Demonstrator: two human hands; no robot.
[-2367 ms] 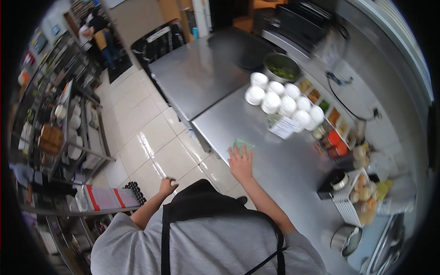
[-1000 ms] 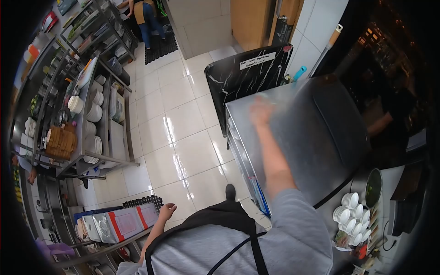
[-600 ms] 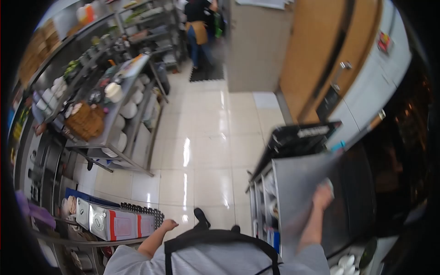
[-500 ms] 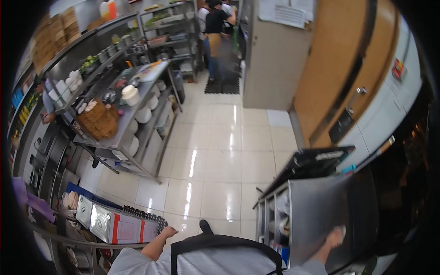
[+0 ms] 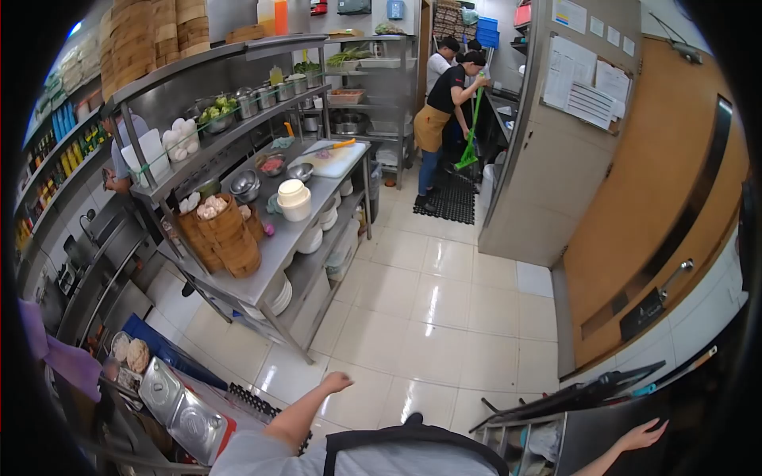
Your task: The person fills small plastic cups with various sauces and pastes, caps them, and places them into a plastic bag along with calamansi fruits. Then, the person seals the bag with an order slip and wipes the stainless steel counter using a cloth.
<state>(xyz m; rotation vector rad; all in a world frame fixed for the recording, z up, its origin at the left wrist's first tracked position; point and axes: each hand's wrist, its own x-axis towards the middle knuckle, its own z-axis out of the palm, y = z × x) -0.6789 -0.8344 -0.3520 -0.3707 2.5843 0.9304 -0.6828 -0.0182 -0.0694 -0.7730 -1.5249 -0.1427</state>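
Note:
My left hand (image 5: 339, 382) hangs over the tiled floor (image 5: 381, 333) with its fingers curled in, and nothing shows in it. My right hand (image 5: 641, 436) is spread, palm bare, above the dark steel counter (image 5: 591, 444) on the right. Nearest that hand are a black folded frame or panel (image 5: 611, 385) leaning at the counter and a blue-and-wood handle (image 5: 675, 373). To the left of my left arm, shiny steel container lids (image 5: 198, 424) lie side by side.
A steel worktable (image 5: 317, 202) on the left bears bamboo steamers (image 5: 230, 238), a white tub (image 5: 294, 202) and a cutting board (image 5: 337, 159). Further off, a person (image 5: 452, 103) holds a green broom (image 5: 472, 131) over a black mat (image 5: 444, 202). A wooden door (image 5: 675, 190) stands right.
My view has tilted up and turned left, showing more of the far kitchen. My right hand, blurred with something pale at it before, now has its fingers spread. The left has swung forward.

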